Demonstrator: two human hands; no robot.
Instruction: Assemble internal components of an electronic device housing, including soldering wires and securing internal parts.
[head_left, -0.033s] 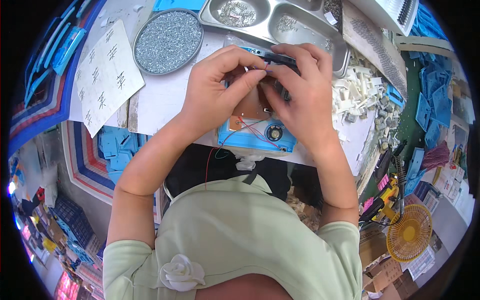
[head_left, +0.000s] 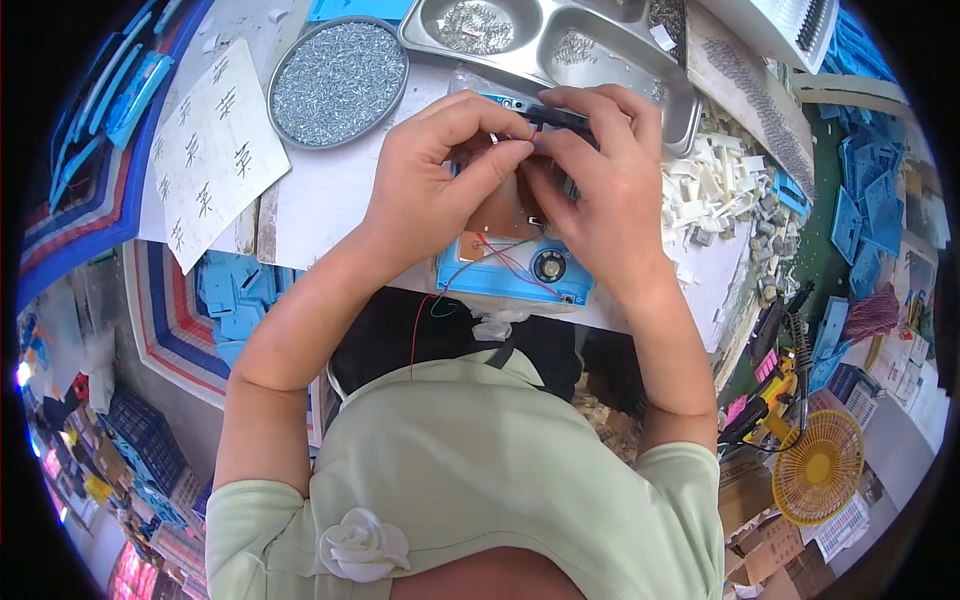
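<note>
A blue plastic casing point(head_left: 455, 278) lies at the near edge of the white table, partly covered by both hands. Inside it sit a brown circuit board point(head_left: 500, 218) and a small round speaker point(head_left: 549, 266), with thin red and green wires between them. Over the board's far part, my left hand point(head_left: 425, 180) has thumb and index finger pinched together. Right against it, my right hand point(head_left: 615, 185) pinches too, its fingertips meeting the left ones. A tiny reddish-purple bit shows between the fingertips; its kind is too small to tell. One red wire point(head_left: 413, 335) hangs over the table edge.
A round dish point(head_left: 338, 85) of small metal pins stands at the far left, beside a marked white sheet point(head_left: 218, 150). A steel compartment tray point(head_left: 685, 120) with small screws is behind the hands. White plastic pieces point(head_left: 715, 180) are heaped right. A yellow fan point(head_left: 818, 467) is lower right.
</note>
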